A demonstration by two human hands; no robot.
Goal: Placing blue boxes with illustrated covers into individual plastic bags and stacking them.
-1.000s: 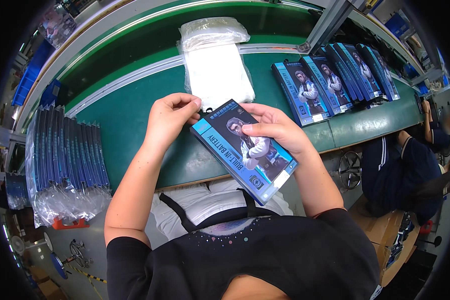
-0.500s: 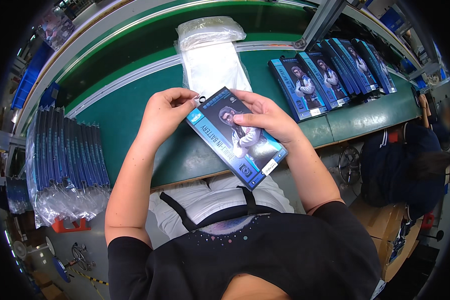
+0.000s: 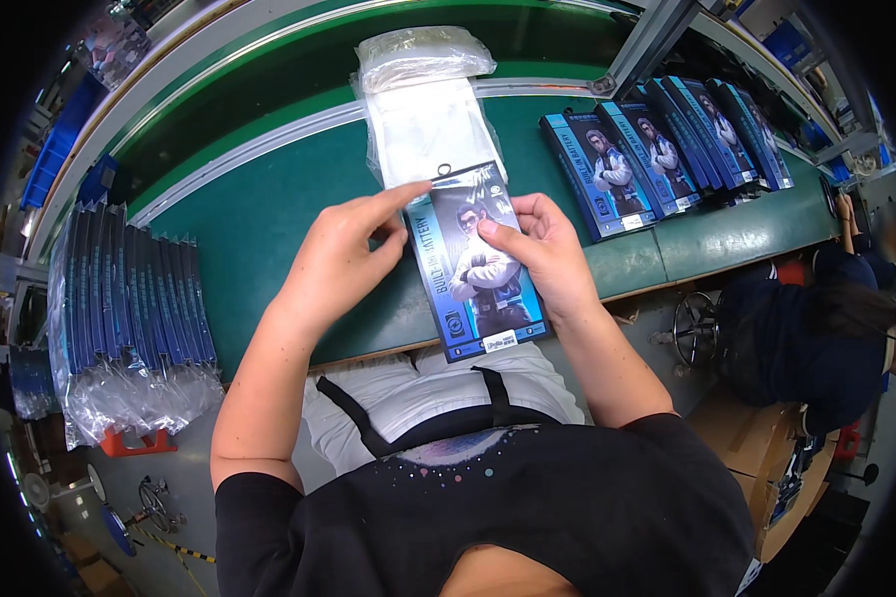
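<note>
A flat black-and-blue retail box (image 3: 478, 269) with a printed figure and a small white label hangs over the table's front edge, standing almost upright in view. My right hand (image 3: 551, 249) grips its right edge, thumb on the front and fingers behind. At the box's upper left corner, my left hand (image 3: 353, 254) rests its stretched index finger; the thumb is apart from it and nothing is held. A small dark ring (image 3: 444, 169) shows at the box's top edge. Just beyond lies a stack of clear and white plastic bags (image 3: 428, 124) on the green table (image 3: 269, 219).
Several similar boxes (image 3: 612, 179) lean in a row at the right back. On the left stand many bagged boxes (image 3: 134, 298) packed upright. A metal post (image 3: 647, 45) rises behind the table. Another person (image 3: 806, 328) sits at the far right beside an open carton (image 3: 757, 438).
The box has turned from a slant to nearly upright. My left hand has let go of the small ring at the top and now lays its index finger on the corner.
</note>
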